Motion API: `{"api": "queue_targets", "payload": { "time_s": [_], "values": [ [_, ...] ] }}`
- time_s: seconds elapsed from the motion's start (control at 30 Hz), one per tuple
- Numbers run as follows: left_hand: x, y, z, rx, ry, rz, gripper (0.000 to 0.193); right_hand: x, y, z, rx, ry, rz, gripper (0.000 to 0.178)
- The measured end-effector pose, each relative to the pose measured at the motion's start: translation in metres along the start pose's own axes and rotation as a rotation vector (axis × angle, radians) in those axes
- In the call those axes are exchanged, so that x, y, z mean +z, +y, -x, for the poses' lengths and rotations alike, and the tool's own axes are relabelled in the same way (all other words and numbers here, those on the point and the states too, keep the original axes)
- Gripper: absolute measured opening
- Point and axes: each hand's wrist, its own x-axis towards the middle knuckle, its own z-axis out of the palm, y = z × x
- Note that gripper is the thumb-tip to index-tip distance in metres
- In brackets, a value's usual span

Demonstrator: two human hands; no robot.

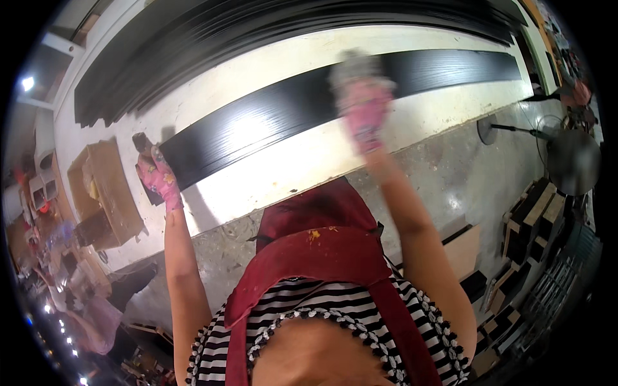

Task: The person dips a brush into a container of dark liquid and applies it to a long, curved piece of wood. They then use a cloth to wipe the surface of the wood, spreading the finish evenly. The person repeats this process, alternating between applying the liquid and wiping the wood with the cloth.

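A long black board point(283, 110) with a glossy grained face lies across the white worktable point(232, 190). At its left end, my left hand point(159, 177), in a pink flowered glove, grips the board's edge; a dark piece at the fingertips may be the glove's stained fingers. My right hand point(367, 109), in a matching glove, is over the board right of its middle. Motion smears its fingers, and a grey blurred patch lies there; I cannot tell whether it is a cloth or the glove's fingertips.
Several more black boards point(257, 32) lie stacked along the table's far side. An open cardboard box point(119, 199) stands at the table's left. On the floor to the right are a standing fan point(573, 162) and stacked dark-edged pieces point(534, 215). Another person point(96, 321) is at lower left.
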Motion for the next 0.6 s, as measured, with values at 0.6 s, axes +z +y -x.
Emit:
{"api": "queue_targets", "payload": {
  "time_s": [0.6],
  "values": [
    [-0.006, 0.000, 0.023, 0.263, 0.154, 0.054, 0.041, -0.090, 0.176, -0.107, 0.060, 0.155, -0.002, 0.032]
  ]
}}
